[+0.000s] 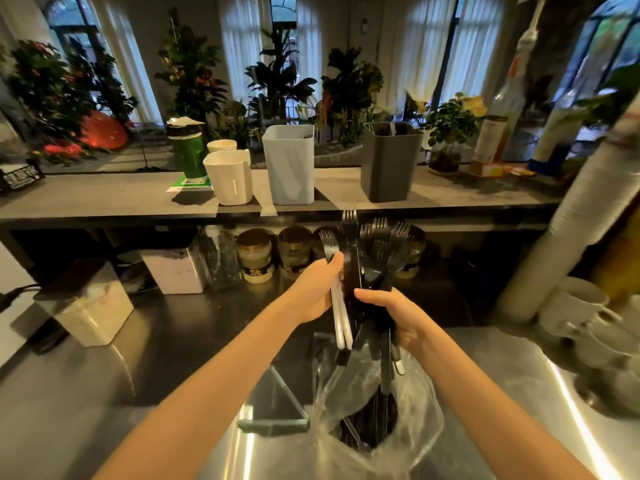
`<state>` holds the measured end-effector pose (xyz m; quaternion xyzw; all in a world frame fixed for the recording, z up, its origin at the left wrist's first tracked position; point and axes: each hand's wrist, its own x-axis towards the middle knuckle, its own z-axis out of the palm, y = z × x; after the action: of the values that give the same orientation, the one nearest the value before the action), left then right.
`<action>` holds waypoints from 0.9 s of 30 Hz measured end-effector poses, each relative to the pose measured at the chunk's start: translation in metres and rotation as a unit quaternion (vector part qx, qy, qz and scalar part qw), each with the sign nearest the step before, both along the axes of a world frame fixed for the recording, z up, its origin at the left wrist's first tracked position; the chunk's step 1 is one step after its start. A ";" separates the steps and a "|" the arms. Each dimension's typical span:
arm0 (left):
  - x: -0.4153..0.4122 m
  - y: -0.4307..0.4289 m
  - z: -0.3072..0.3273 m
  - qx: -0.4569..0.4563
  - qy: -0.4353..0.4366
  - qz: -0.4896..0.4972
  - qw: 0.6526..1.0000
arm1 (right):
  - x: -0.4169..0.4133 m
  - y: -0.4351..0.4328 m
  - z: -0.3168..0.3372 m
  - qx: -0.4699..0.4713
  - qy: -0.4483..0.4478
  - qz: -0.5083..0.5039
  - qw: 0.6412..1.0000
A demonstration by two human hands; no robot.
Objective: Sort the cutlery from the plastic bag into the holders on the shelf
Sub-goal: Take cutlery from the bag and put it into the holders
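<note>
Plastic bag (pixel 417 407) w/ cutlery (pixel 369 426); L hand (pixel 313 291), R hand (pixel 394 315) grip forks (pixel 377 252).

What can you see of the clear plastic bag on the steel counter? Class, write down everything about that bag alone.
The plastic bag is thin, clear film, crumpled and glossy. It lies on the steel counter, just below the left hand and right hand. Its mouth gapes upward, showing dark cutlery inside. Handles of the forks gripped above hang down to its mouth. Its left edge sits beside a pale see-through stand. Whether either hand touches the film cannot be told.
</note>
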<state>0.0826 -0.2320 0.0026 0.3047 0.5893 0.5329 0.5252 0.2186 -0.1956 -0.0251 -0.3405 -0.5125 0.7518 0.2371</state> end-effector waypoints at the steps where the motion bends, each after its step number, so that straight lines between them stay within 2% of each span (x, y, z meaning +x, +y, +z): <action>1: 0.003 -0.003 -0.003 -0.003 -0.009 0.009 1.000 | 0.004 -0.002 -0.004 -0.013 0.007 -0.006 1.000; 7: 0.018 -0.006 -0.014 -0.008 -0.025 0.029 0.999 | 0.019 -0.011 -0.020 -0.033 0.017 -0.021 0.999; 12: 0.033 -0.005 -0.022 -0.038 0.065 0.028 0.997 | 0.024 -0.017 -0.026 -0.008 0.011 -0.026 1.000; 16: 0.042 -0.005 -0.032 -0.017 0.017 0.019 1.000 | 0.023 -0.019 -0.034 -0.004 0.001 -0.050 0.999; 20: 0.044 -0.006 -0.038 -0.006 0.033 0.040 0.999 | 0.027 -0.018 -0.038 -0.015 0.001 -0.035 0.999; 27: 0.032 -0.018 -0.035 -0.034 -0.084 -0.013 0.996 | 0.039 -0.016 -0.043 -0.107 0.103 0.019 0.989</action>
<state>0.1151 -0.2504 -0.0329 0.2485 0.5567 0.5294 0.5900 0.2573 -0.2120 -0.0685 -0.2752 -0.4085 0.8376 0.2364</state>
